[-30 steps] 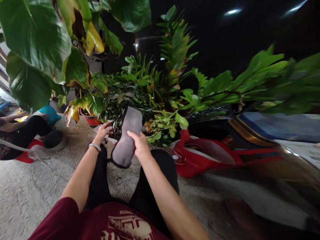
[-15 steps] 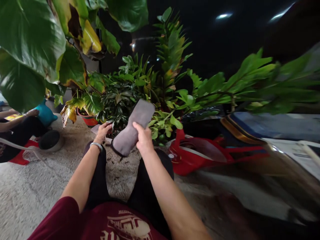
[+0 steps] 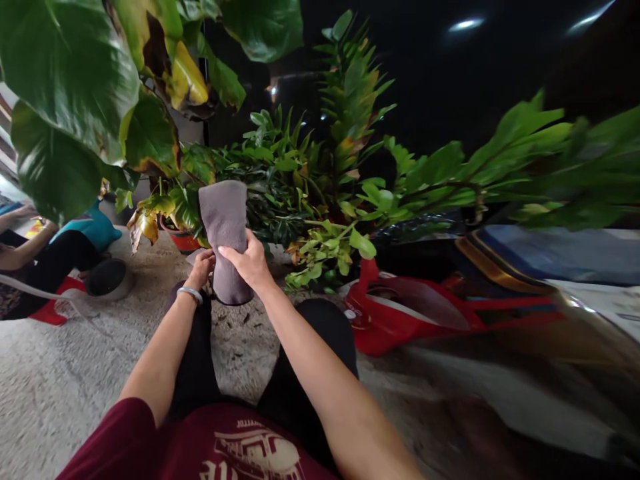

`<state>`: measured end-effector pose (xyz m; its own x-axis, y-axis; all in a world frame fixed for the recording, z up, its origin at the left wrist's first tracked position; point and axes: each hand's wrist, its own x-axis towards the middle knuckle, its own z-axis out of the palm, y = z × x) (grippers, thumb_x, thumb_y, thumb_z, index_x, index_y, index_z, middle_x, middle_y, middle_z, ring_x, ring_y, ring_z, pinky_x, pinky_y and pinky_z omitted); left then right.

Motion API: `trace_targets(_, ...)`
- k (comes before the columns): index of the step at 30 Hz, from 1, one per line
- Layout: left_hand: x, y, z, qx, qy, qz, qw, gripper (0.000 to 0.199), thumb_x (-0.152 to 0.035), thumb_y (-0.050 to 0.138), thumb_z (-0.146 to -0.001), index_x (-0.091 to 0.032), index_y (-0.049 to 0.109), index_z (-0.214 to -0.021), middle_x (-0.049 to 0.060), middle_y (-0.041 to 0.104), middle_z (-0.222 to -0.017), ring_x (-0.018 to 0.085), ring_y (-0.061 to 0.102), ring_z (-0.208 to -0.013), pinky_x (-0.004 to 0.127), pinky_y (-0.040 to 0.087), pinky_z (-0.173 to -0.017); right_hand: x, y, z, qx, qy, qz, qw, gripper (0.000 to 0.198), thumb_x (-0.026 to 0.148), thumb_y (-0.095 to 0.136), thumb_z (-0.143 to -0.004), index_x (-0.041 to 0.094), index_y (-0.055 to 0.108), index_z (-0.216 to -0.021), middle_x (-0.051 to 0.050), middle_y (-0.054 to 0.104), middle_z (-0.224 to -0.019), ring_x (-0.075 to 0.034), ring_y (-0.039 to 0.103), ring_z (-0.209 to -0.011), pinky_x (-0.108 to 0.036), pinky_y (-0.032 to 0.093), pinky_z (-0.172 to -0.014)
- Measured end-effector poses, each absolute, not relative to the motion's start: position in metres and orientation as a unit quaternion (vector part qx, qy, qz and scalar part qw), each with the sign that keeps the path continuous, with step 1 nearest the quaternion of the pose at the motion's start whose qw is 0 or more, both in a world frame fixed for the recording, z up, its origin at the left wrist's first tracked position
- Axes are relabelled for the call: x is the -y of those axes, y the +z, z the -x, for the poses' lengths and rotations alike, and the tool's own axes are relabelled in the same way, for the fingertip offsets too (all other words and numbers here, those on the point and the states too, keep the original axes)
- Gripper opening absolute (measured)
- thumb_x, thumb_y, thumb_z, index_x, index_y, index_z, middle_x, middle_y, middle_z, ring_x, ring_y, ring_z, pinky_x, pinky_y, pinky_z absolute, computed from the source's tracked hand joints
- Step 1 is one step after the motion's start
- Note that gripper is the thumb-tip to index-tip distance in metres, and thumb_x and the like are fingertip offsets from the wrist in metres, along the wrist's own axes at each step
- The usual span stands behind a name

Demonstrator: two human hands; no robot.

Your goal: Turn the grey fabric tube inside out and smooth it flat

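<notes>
My right hand (image 3: pixel 249 262) grips a mauve-grey cloth piece (image 3: pixel 225 217), soft-looking, narrowed at the middle and dark along its lower edge. Its thumb lies across the near face, and the cloth stands almost upright. Just left of it, my left hand (image 3: pixel 201 269), with a bangle on the wrist, has its fingers curled close to the cloth's lower left side. A pale flat piece (image 3: pixel 193 256) sticks out behind those fingers and appears to be held in them. Most of that piece is hidden.
Leafy potted plants stand ahead, one in a red pot (image 3: pixel 179 237). Large leaves (image 3: pixel 75 73) hang at upper left. On the right lies a red plastic bag (image 3: pixel 385 327). At left, another person sits on a red stool (image 3: pixel 53 315) beside a dark round bowl (image 3: pixel 107 280).
My right hand has moved left with the cloth, turning it from a rightward slant to nearly upright. The cloth is now closer to my left hand. The view has shifted slightly.
</notes>
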<state>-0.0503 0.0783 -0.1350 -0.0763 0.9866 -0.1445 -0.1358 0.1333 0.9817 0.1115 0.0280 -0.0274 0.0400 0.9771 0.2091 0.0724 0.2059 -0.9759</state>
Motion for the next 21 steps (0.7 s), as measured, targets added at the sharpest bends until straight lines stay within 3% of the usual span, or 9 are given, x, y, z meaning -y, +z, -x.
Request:
trace_targets(3, -0.075, -0.135, 0.063, -0.576, 0.508, -0.351, 0.535, 0.022, -0.028, 0.075, -0.059, -0.015, 0.069, -0.076, 0.003, 0.066, -0.061, 0.015, 0.059, -0.054, 0.027, 0.047, -0.055, -0.027, -0.064, -0.113, 0.566, 0.426, 0.529, 0.467, 0.041, 0.031, 0.078, -0.059, 0.02, 0.07, -0.098, -0.008, 0.076, -0.096, -0.031, 0.069, -0.092, -0.043, 0.053, -0.086)
trace_targets(7, -0.056, -0.131, 0.082, -0.605, 0.563, -0.297, 0.478, 0.031, -0.028, 0.077, -0.061, -0.015, 0.069, -0.088, 0.005, 0.07, -0.08, 0.012, 0.062, -0.063, 0.028, 0.051, -0.063, 0.013, -0.109, -0.132, 0.558, 0.456, 0.57, 0.395, 0.037, 0.031, 0.077, -0.061, 0.023, 0.072, -0.097, -0.01, 0.077, -0.095, -0.036, 0.071, -0.091, -0.046, 0.055, -0.082)
trace_targets(10, -0.02, -0.129, 0.067, -0.583, 0.602, -0.309, 0.449, 0.045, -0.038, 0.078, -0.069, -0.017, 0.07, -0.108, 0.008, 0.072, -0.104, 0.015, 0.066, -0.082, 0.026, 0.053, -0.07, 0.027, -0.116, -0.133, 0.558, 0.404, 0.607, 0.396, 0.051, 0.033, 0.077, -0.062, 0.022, 0.07, -0.111, -0.013, 0.076, -0.103, -0.037, 0.071, -0.098, -0.049, 0.055, -0.088)
trace_targets(13, 0.019, -0.126, 0.028, -0.509, 0.613, -0.355, 0.489, 0.062, -0.046, 0.079, -0.073, -0.021, 0.065, -0.128, 0.009, 0.067, -0.13, 0.022, 0.065, -0.109, 0.027, 0.054, -0.083, 0.027, -0.103, -0.117, 0.614, 0.308, 0.589, 0.426, 0.068, 0.029, 0.074, -0.066, 0.019, 0.062, -0.132, -0.017, 0.071, -0.122, -0.038, 0.067, -0.112, -0.051, 0.052, -0.097)
trace_targets(15, 0.035, -0.123, 0.005, -0.469, 0.62, -0.355, 0.52, 0.065, -0.047, 0.082, -0.071, -0.021, 0.064, -0.128, 0.009, 0.068, -0.129, 0.024, 0.064, -0.114, 0.03, 0.054, -0.091, 0.027, -0.092, -0.107, 0.673, 0.283, 0.521, 0.442, 0.071, 0.021, 0.068, -0.068, 0.017, 0.059, -0.138, -0.02, 0.066, -0.132, -0.036, 0.063, -0.12, -0.05, 0.05, -0.102)
trace_targets(17, 0.041, -0.12, -0.004, -0.462, 0.631, -0.324, 0.532, 0.063, -0.047, 0.084, -0.068, -0.02, 0.065, -0.121, 0.009, 0.072, -0.116, 0.023, 0.067, -0.106, 0.032, 0.054, -0.091, 0.028, -0.082, -0.106, 0.729, 0.302, 0.423, 0.445, 0.068, 0.018, 0.066, -0.068, 0.018, 0.062, -0.135, -0.018, 0.066, -0.133, -0.034, 0.062, -0.124, -0.047, 0.049, -0.105)
trace_targets(19, 0.041, -0.115, 0.0, -0.482, 0.641, -0.289, 0.523, 0.058, -0.045, 0.086, -0.063, -0.019, 0.066, -0.111, 0.006, 0.073, -0.101, 0.021, 0.069, -0.091, 0.032, 0.056, -0.084, 0.023, -0.076, -0.114, 0.745, 0.353, 0.351, 0.443, 0.051, 0.022, 0.067, -0.069, 0.02, 0.07, -0.12, -0.013, 0.072, -0.121, -0.03, 0.066, -0.115, -0.042, 0.052, -0.099)
trace_targets(21, 0.036, -0.107, 0.014, -0.509, 0.646, -0.279, 0.495, 0.055, -0.04, 0.087, -0.058, -0.019, 0.066, -0.105, 0.003, 0.073, -0.091, 0.019, 0.068, -0.08, 0.031, 0.056, -0.076, 0.01, -0.076, -0.129, 0.683, 0.384, 0.384, 0.488, 0.027, 0.033, 0.067, -0.075, 0.021, 0.073, -0.099, -0.008, 0.075, -0.096, -0.026, 0.069, -0.092, -0.037, 0.055, -0.084)
